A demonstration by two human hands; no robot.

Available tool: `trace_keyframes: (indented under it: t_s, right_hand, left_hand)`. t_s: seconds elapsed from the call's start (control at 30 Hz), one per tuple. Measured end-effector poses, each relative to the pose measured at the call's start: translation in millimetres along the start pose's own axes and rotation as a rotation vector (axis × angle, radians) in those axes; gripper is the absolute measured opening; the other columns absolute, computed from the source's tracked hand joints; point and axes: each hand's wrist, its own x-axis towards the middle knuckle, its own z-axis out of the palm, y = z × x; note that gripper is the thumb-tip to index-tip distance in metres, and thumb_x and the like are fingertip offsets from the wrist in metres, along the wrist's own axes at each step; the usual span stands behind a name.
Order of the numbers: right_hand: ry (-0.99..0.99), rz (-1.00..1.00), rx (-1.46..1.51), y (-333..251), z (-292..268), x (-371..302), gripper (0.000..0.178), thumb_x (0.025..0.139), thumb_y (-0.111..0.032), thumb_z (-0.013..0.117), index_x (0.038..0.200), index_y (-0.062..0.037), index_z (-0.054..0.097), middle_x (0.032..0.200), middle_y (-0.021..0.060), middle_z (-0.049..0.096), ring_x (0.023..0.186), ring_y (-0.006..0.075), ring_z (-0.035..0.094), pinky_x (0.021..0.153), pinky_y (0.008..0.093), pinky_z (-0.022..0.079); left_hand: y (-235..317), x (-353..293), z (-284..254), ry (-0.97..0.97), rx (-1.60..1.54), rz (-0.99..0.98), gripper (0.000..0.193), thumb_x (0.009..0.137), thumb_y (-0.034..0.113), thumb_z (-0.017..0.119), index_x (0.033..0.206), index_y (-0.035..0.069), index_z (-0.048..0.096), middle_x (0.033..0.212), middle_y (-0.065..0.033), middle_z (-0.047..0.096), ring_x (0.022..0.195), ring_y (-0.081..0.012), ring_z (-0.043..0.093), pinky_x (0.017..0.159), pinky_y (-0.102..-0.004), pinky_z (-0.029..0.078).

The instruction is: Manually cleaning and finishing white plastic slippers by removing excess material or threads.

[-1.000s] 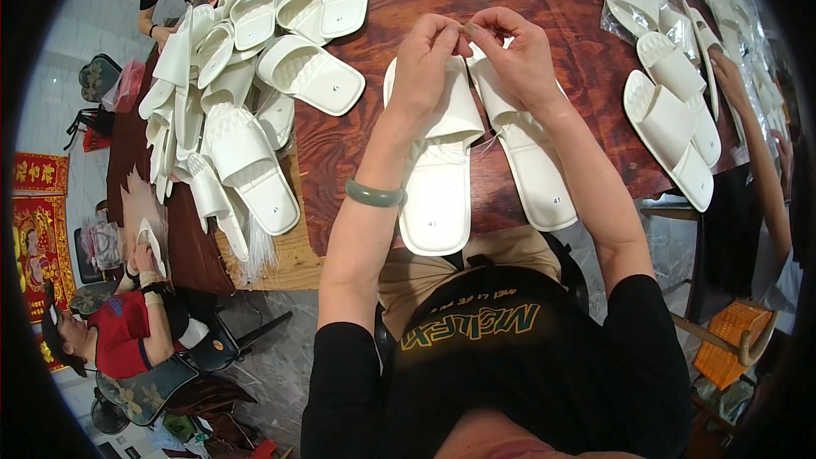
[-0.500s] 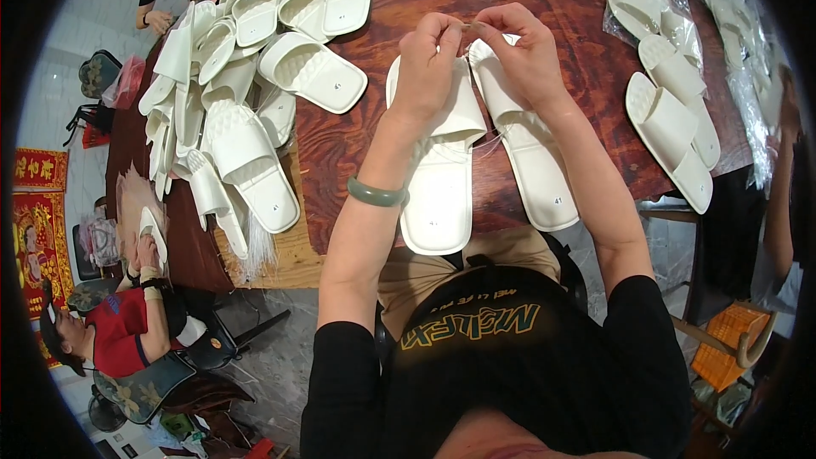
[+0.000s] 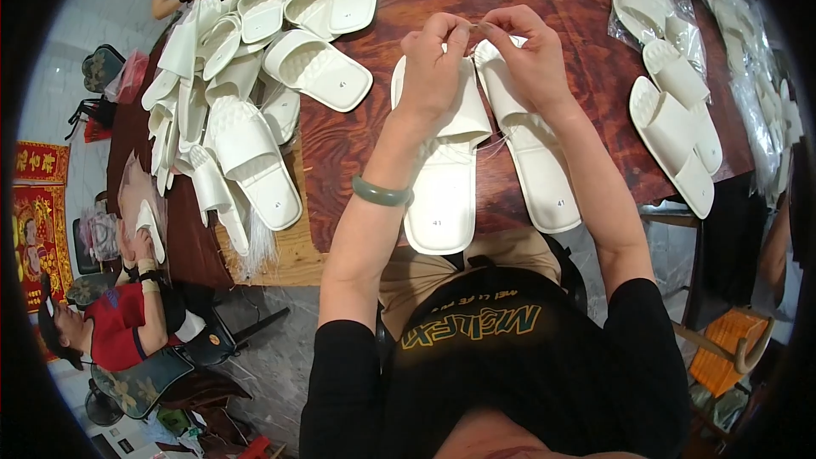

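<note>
Two cream slide slippers lie side by side before me, the left slipper (image 3: 440,195) and the right slipper (image 3: 544,172), their heel ends toward me. Over their far ends, my left hand (image 3: 435,59) and my right hand (image 3: 529,55) are closed in pinches, fingertips almost meeting. A thin strand seems to run between the fingertips, too fine to make out fully. Clear plastic threads (image 3: 491,144) show between the two slippers, near the straps. My left wrist carries a green bangle (image 3: 380,191).
A heap of cream slippers (image 3: 251,161) covers the table's left side, with a bundle of clear threads (image 3: 259,246) hanging below. More slippers (image 3: 676,149) and bagged ones (image 3: 650,8) lie at the right. A co-worker in red (image 3: 127,323) handles a slipper; another works at far left.
My fingertips have drawn slightly apart, still pinching. The slippers keep their places; the whole view has shifted a little. The far-left co-worker's hand has moved toward the slipper heap.
</note>
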Motion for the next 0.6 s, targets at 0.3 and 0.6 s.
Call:
trace_keyframes:
  t_s: [0.3, 0.6]
  right_hand:
    - [0.002, 0.030, 0.011, -7, 2, 3, 0.009, 0.080, -0.007, 0.065, 0.087, -0.0007, 0.064, 0.085, 0.0066, 0.061, 0.081, 0.0151, 0.058, 0.074, 0.0272, 0.046]
    - [-0.026, 0.109, 0.076, -9, 5, -1, 0.007, 0.083, -0.004, 0.063, 0.088, 0.0012, 0.062, 0.083, 0.0016, 0.061, 0.080, 0.0087, 0.056, 0.075, 0.0231, 0.044]
  left_hand:
    - [1, 3, -4, 0.014, 0.163, 0.077, 0.018, 0.089, 0.021, 0.051, 0.088, 0.006, 0.060, 0.076, -0.0078, 0.062, 0.079, -0.0219, 0.052, 0.084, -0.0352, 0.033]
    - [6, -4, -7, 0.130, 0.219, 0.258, 0.017, 0.086, 0.012, 0.052, 0.081, -0.003, 0.058, 0.073, -0.0139, 0.062, 0.067, -0.0198, 0.058, 0.062, -0.0324, 0.045]
